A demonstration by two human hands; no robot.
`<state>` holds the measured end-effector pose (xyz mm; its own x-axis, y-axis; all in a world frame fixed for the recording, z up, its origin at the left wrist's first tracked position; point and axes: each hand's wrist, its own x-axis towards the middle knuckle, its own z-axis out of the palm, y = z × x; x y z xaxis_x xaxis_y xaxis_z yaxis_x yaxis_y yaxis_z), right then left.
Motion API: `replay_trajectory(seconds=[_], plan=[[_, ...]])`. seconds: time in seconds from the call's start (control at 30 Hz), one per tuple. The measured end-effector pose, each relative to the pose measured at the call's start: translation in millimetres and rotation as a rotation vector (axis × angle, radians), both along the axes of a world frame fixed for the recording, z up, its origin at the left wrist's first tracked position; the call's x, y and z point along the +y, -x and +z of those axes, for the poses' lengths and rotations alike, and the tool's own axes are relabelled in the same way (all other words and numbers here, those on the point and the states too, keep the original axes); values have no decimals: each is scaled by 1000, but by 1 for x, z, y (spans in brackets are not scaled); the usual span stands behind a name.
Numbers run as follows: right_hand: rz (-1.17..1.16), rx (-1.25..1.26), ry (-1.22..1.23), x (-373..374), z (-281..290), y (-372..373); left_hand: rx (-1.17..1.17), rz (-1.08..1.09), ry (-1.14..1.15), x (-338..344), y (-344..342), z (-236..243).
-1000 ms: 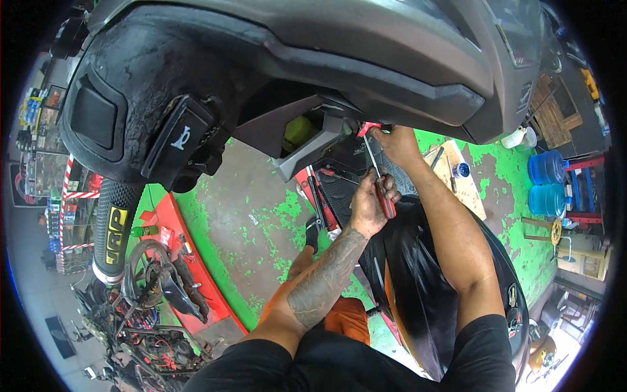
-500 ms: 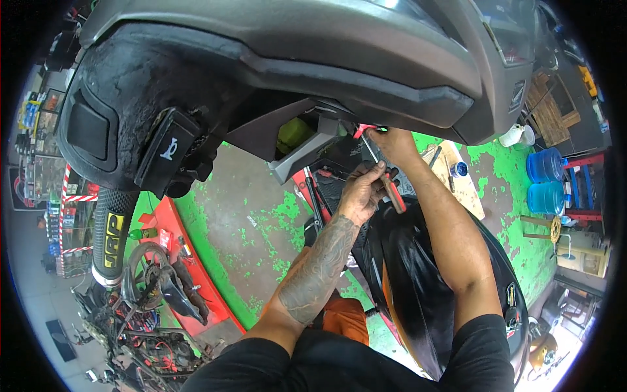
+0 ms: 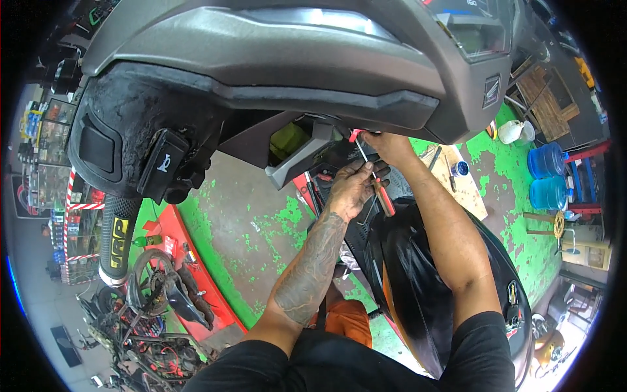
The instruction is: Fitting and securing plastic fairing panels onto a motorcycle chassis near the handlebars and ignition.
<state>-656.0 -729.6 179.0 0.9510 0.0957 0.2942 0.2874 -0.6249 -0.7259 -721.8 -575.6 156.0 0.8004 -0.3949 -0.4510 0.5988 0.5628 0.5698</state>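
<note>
In the head view, a screwdriver (image 3: 383, 196) with a red and dark handle is gripped in my left hand (image 3: 351, 189), fingers closed round its shaft and the top of the handle. Its thin metal shaft slants up and left to a small pinkish-red piece (image 3: 354, 135) under the scooter's grey front cover (image 3: 313, 65). At that piece my right hand (image 3: 392, 150) has its fingers curled and seems to pinch it; the fingertips are partly hidden beneath the cover. Left of both hands an open storage pocket (image 3: 289, 140) in the scooter shows something yellow-green inside.
The handlebar grip (image 3: 119, 238) and black switch housing (image 3: 166, 163) stand at the left. A black seat (image 3: 418, 261) lies below my right forearm. Right of it, a light board (image 3: 467, 179) carries tools. Blue water jugs (image 3: 547, 160) stand far right; a red platform (image 3: 209, 281) holds parts.
The scooter's front appears lower in the picture, showing more of its top. Both hands and the screwdriver sit slightly farther left, the screwdriver still held up to the pinkish-red piece.
</note>
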Motion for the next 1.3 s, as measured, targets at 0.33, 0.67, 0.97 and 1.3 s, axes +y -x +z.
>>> replay_trajectory(seconds=[0.33, 0.67, 0.97, 1.3], plan=[[7, -7, -2, 0, -2, -1, 5, 67, -174, -13, 1, 6], [-15, -33, -51, 1, -6, -2, 101, 142, 190, -13, -1, 6], [9, 87, -55, 1, -1, -2, 110, 37, -143, -3, -12, 17], [-5, 25, 35, -2, -13, -8, -48, 90, -314, -8, -15, 13]])
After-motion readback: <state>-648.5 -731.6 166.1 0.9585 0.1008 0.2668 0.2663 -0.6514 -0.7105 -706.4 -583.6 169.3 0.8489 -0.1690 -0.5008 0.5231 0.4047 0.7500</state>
